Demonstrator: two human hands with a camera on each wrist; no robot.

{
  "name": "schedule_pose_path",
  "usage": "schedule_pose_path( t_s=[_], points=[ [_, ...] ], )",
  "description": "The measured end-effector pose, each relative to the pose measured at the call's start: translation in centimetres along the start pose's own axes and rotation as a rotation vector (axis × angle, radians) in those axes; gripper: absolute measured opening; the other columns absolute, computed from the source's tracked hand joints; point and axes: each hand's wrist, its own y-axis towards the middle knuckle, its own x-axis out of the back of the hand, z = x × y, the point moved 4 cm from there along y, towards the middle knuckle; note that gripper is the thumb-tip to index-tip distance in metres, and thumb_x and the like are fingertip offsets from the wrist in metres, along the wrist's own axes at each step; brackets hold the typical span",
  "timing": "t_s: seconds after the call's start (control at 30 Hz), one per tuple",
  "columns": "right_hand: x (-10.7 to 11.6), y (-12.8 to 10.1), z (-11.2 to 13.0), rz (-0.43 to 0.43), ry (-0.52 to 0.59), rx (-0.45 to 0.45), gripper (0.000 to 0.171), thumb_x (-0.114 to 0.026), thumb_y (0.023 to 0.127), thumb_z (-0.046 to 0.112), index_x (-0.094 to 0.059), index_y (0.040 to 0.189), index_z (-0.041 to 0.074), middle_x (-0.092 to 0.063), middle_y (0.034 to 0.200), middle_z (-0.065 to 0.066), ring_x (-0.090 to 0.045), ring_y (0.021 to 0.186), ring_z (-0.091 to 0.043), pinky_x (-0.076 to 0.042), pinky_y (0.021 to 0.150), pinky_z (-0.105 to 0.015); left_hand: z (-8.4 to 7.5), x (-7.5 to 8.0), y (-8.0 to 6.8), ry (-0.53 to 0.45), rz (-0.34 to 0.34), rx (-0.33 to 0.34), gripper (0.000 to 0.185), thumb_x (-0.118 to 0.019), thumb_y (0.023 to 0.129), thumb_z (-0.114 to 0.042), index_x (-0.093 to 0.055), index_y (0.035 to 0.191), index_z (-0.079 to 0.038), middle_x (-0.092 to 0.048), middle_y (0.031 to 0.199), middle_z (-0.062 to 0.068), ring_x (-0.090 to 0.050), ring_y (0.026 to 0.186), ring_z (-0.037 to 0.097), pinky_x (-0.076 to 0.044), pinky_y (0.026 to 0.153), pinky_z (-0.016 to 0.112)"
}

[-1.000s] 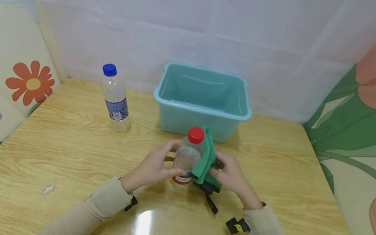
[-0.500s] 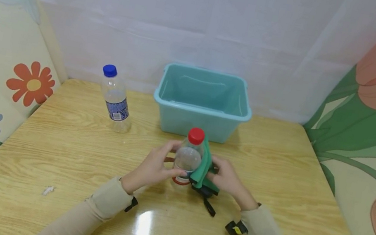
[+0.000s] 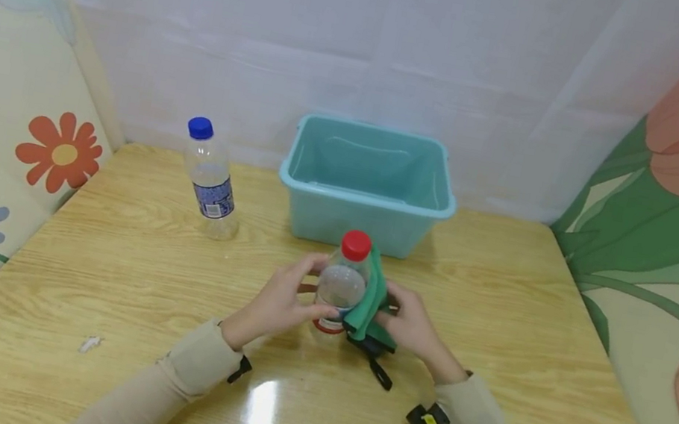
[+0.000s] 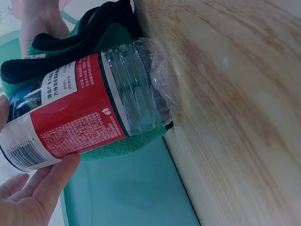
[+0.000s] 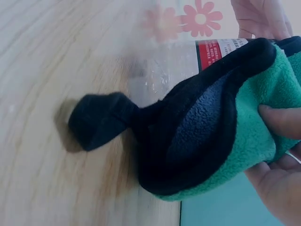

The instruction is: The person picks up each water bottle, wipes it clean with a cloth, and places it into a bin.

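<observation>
A clear plastic bottle [image 3: 339, 289] with a red cap [image 3: 356, 244] and red label [image 4: 75, 110] stands on the wooden table [image 3: 116, 279]. My left hand [image 3: 283, 301] grips its body from the left, fingers curled round it. My right hand [image 3: 411, 327] holds a green fleece cloth [image 3: 371, 301] with black trim [image 5: 197, 122] against the bottle's right side, thumb pinching the fabric [image 5: 263, 94]. A black end of the cloth [image 5: 96, 120] trails down onto the table.
A teal plastic tub [image 3: 368, 183] stands just behind the bottle. A second clear bottle with a blue cap [image 3: 209, 178] stands at the back left. A small white scrap [image 3: 87, 343] lies near the front left. Padded flower-print walls close in both sides.
The green cloth has drawn in a little closer against the bottle's side, with my right hand edging slightly left. My left hand and the bottle have stayed in place.
</observation>
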Motion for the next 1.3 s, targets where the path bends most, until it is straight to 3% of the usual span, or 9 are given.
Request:
schedule_pose_path(
  t_s=[0.33, 0.67, 0.93, 1.13, 1.3],
  points=[
    [0.5, -0.2, 0.2, -0.080, 0.020, -0.012, 0.036, -0.060, 0.077, -0.012, -0.059, 0.113, -0.004, -0.062, 0.107, -0.019, -0.061, 0.093, -0.030, -0.055, 0.075, -0.032, -0.1, 0.0, 0.0, -0.008, -0.012, 0.001, 0.066, -0.077, 0.073, -0.014, -0.042, 0.129, -0.010, -0.055, 0.116, 0.006, -0.053, 0.106, 0.019, -0.053, 0.080, 0.031],
    [1.7, 0.0, 2.0, -0.160, -0.003, 0.045, 0.036, -0.060, 0.073, -0.016, -0.058, 0.108, -0.009, -0.062, 0.102, -0.024, -0.061, 0.090, -0.036, -0.056, 0.072, -0.034, -0.1, -0.1, 0.1, -0.016, -0.009, 0.020, 0.068, -0.077, 0.072, -0.012, -0.042, 0.130, -0.009, -0.055, 0.117, 0.011, -0.053, 0.107, 0.025, -0.054, 0.080, 0.034],
    [2.5, 0.0, 3.2, -0.205, 0.020, 0.081, 0.045, -0.059, 0.070, -0.020, -0.056, 0.114, -0.010, -0.061, 0.105, -0.024, -0.061, 0.089, -0.035, -0.056, 0.073, -0.035, -0.5, -0.1, 0.2, -0.006, 0.010, 0.053, 0.067, -0.075, 0.072, -0.003, -0.040, 0.130, 0.001, -0.054, 0.117, 0.020, -0.052, 0.107, 0.032, -0.053, 0.081, 0.035],
    [3.0, -0.3, 3.2, -0.223, 0.041, 0.095, 0.046, -0.062, 0.073, -0.017, -0.054, 0.118, -0.008, -0.061, 0.107, -0.023, -0.062, 0.090, -0.023, -0.055, 0.076, -0.033, -0.3, 0.0, 0.2, -0.026, 0.025, 0.064, 0.069, -0.075, 0.073, -0.006, -0.039, 0.132, -0.004, -0.053, 0.119, 0.016, -0.052, 0.109, 0.029, -0.052, 0.083, 0.034],
    [3.6, -0.6, 2.8, -0.228, 0.095, 0.094, 0.046, -0.061, 0.075, -0.016, -0.053, 0.119, -0.008, -0.061, 0.106, -0.024, -0.060, 0.089, -0.009, -0.055, 0.076, -0.030, 0.0, 0.2, 0.4, -0.036, 0.044, 0.021, 0.068, -0.076, 0.073, -0.008, -0.041, 0.132, -0.006, -0.053, 0.117, 0.011, -0.052, 0.107, 0.024, -0.053, 0.081, 0.032]
  ],
)
